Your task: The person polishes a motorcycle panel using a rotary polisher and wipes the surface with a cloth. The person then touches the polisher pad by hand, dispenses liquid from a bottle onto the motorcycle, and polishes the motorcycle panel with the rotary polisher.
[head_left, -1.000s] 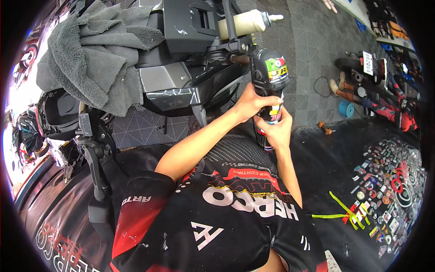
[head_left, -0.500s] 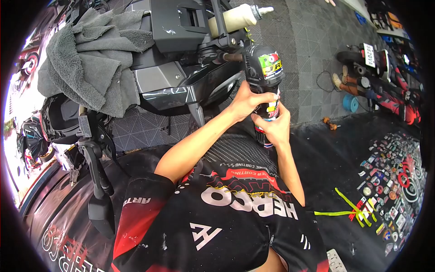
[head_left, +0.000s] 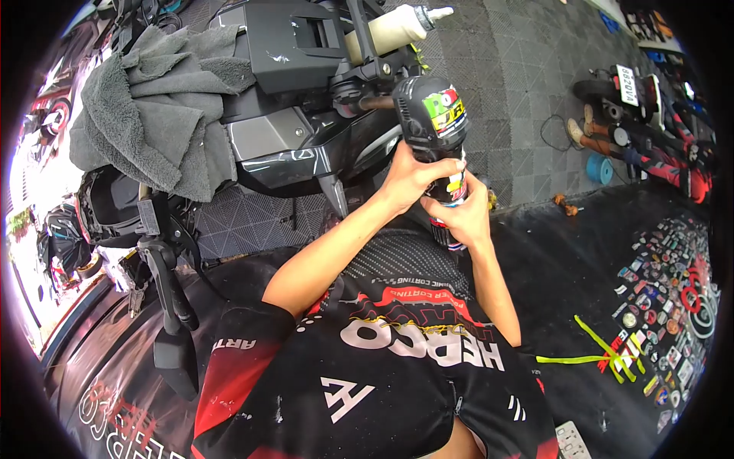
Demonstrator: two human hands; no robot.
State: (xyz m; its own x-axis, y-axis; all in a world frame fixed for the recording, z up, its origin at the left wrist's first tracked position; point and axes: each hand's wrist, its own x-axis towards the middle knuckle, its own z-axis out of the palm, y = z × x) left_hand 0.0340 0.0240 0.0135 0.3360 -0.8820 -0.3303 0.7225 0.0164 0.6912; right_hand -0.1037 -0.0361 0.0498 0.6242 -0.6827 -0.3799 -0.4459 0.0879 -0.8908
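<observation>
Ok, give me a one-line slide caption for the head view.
Both hands, left and right, grip a stickered power tool at a scooter's handlebar, grey towel draped over the bodywork.

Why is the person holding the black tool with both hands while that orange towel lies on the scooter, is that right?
Almost. Both hands, left hand and right hand, do hold the black tool, but the towel lying on the scooter is grey, not orange. The head view shows it.
</observation>
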